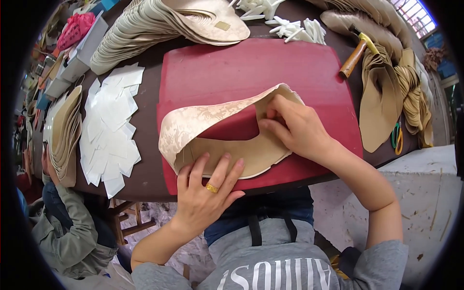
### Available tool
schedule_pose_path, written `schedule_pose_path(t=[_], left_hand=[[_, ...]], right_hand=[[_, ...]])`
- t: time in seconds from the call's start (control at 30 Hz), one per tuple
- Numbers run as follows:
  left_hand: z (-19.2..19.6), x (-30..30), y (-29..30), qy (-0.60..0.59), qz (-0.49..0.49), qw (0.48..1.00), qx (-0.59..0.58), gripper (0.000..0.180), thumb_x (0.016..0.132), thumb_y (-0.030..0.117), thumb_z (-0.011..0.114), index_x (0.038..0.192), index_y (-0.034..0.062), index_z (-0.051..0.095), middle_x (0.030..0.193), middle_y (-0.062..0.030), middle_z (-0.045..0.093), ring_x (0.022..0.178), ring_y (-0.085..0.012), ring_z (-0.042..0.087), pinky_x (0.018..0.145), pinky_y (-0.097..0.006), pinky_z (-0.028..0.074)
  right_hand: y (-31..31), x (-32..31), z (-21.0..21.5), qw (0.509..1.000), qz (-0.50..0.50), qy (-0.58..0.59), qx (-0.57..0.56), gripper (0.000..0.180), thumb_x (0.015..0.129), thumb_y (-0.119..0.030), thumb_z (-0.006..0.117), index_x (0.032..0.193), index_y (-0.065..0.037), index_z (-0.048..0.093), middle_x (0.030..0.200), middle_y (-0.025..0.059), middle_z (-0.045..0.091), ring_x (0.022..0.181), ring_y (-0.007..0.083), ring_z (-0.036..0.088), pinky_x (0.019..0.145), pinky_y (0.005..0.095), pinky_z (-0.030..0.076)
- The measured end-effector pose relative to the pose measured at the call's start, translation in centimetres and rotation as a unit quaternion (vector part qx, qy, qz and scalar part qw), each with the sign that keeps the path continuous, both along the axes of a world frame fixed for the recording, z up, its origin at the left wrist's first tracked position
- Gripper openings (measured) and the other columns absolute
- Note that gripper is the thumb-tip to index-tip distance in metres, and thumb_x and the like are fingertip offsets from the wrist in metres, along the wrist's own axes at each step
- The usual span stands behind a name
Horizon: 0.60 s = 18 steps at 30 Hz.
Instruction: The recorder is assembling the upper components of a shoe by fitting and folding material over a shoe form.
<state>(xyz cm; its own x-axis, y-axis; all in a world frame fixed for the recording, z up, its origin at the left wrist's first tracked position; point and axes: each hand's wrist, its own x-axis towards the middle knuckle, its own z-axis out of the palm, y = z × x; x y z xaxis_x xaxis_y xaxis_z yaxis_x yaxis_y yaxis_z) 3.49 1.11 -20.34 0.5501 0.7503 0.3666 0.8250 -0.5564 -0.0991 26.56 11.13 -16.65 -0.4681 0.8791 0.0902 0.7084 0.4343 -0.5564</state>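
A shoe upper (198, 116), cream with a floral pattern outside and plain tan inside, stands in a loop on the red mat (251, 60). My left hand (205, 186), with a gold ring on one finger, lies with fingers spread on the near tan side of the upper. At the upper's right end, my right hand (295, 125) has its fingers bent inward and pinched against the tan inner face. Whether anything small sits between those fingertips is hidden.
White paper pieces (111, 125) lie left of the mat, with stacked uppers (169, 24) behind them. A hammer (357, 55), tan pieces (379, 101) and green-orange scissors (397, 138) are at the right. White strips (299, 31) lie at the back. Another person's sleeve (72, 232) shows at lower left.
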Motion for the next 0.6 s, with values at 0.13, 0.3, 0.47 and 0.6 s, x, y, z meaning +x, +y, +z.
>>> schedule_pose_path(t=[0.13,0.3,0.47,0.6], left_hand=[[0.1,0.9,-0.3,0.01,0.045,0.999,-0.021,0.058,0.089,0.051,0.05,0.133,0.0132,0.053,0.132,-0.007,0.047,0.112,-0.0302,0.046,0.09,-0.044,0.039],[1.6,0.7,-0.1,0.008,0.133,0.988,-0.084,0.062,0.09,0.051,0.048,0.135,0.0086,0.05,0.133,-0.0091,0.047,0.112,-0.0302,0.047,0.091,-0.044,0.039],[1.3,-0.4,-0.6,0.013,0.086,0.992,-0.095,0.062,0.091,0.049,0.047,0.135,0.0045,0.049,0.128,-0.011,0.051,0.109,-0.0278,0.049,0.092,-0.043,0.04],[2.7,-2.2,-2.4,0.002,0.048,0.993,-0.105,0.054,0.091,0.042,0.051,0.13,0.0041,0.053,0.122,-0.0115,0.056,0.105,-0.0246,0.051,0.091,-0.043,0.041]], right_hand=[[-1.1,0.7,-0.7,1.0,0.022,0.005,0.01,0.031,0.075,-0.024,0.076,0.091,-0.008,0.054,0.085,0.0069,0.056,0.071,0.0203,0.054,0.063,0.0314,0.045],[-5.0,1.4,-0.7,0.991,0.117,0.007,0.071,0.043,0.078,-0.034,0.073,0.109,-0.008,0.059,0.108,0.0104,0.052,0.094,0.0252,0.051,0.081,0.0356,0.044],[-7.0,1.2,-1.0,0.974,0.165,-0.063,0.14,0.053,0.084,-0.044,0.064,0.123,-0.009,0.057,0.117,0.0106,0.052,0.099,0.0268,0.051,0.088,0.0374,0.042],[-6.2,0.8,0.8,0.963,0.165,-0.108,0.182,0.057,0.086,-0.048,0.059,0.126,-0.008,0.056,0.123,0.0111,0.051,0.104,0.0267,0.05,0.091,0.039,0.041]])
